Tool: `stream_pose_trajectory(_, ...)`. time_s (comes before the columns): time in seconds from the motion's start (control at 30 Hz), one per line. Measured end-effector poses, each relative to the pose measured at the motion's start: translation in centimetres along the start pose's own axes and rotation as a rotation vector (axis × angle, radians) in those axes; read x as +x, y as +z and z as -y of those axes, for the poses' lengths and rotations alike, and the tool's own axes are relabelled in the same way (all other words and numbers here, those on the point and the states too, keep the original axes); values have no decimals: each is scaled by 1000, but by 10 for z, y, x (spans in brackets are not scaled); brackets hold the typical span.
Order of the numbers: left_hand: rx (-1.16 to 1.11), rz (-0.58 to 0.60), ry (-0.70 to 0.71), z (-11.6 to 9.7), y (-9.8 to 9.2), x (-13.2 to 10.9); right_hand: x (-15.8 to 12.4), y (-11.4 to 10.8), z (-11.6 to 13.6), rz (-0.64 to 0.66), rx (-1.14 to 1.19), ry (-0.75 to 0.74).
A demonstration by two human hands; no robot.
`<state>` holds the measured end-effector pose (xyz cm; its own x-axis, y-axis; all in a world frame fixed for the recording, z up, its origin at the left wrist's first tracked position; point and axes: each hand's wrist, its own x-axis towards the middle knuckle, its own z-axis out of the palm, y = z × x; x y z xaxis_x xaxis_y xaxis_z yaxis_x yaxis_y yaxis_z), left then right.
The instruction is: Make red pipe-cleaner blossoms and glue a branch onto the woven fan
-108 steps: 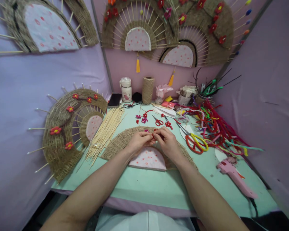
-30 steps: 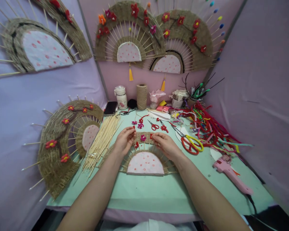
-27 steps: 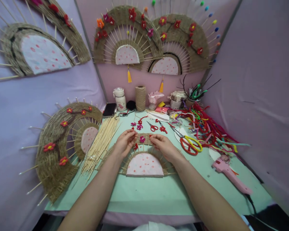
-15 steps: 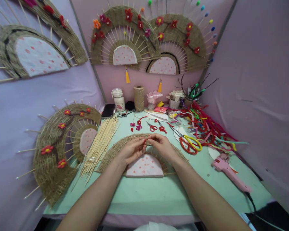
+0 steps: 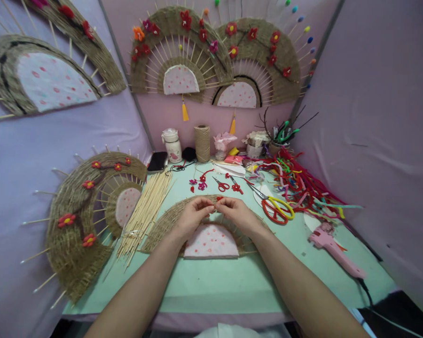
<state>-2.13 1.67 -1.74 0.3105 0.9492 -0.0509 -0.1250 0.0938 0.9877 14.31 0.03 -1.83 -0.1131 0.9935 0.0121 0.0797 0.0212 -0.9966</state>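
Note:
My left hand [image 5: 193, 217] and my right hand [image 5: 237, 213] meet fingertip to fingertip, both closed in a pinch on a small red pipe cleaner [image 5: 219, 198]. Bits of its red show above and below the fingers; most of its shape is hidden. Under the hands lies a woven twine fan [image 5: 165, 224] on thin sticks, with a white, red-dotted half-round panel [image 5: 211, 241] at its centre. Just beyond are small red scissors [image 5: 223, 187], a red pipe-cleaner flower [image 5: 236, 188] and purple flowers [image 5: 202, 186].
Large red-and-yellow scissors [image 5: 277, 210] and a pink glue gun [image 5: 334, 251] lie right, below a heap of pipe cleaners [image 5: 296, 180]. Left are a bundle of thin sticks [image 5: 144, 211] and a finished fan [image 5: 70, 220]. A twine spool [image 5: 202, 144] and white bottle [image 5: 172, 145] stand behind.
Both hands have shifted their fingers on the red pipe cleaner; more red now shows above the right fingertips. The left fingers have curled in more. The view has shifted slightly.

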Motion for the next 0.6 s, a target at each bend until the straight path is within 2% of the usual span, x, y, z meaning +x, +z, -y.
stream_pose_trajectory(0.33, 133, -53, 122, -6, 2, -3, -2, 0, 1, 16, -55, -27)
stream_pose_trajectory(0.47, 104, -44, 92, -4, 1, -2, -2, 0, 0, 25, -87, -62)
stream_pose_trajectory(0.6, -47, -78, 28, -2, 0, 0, -3, 2, 2, 28, -85, -104)
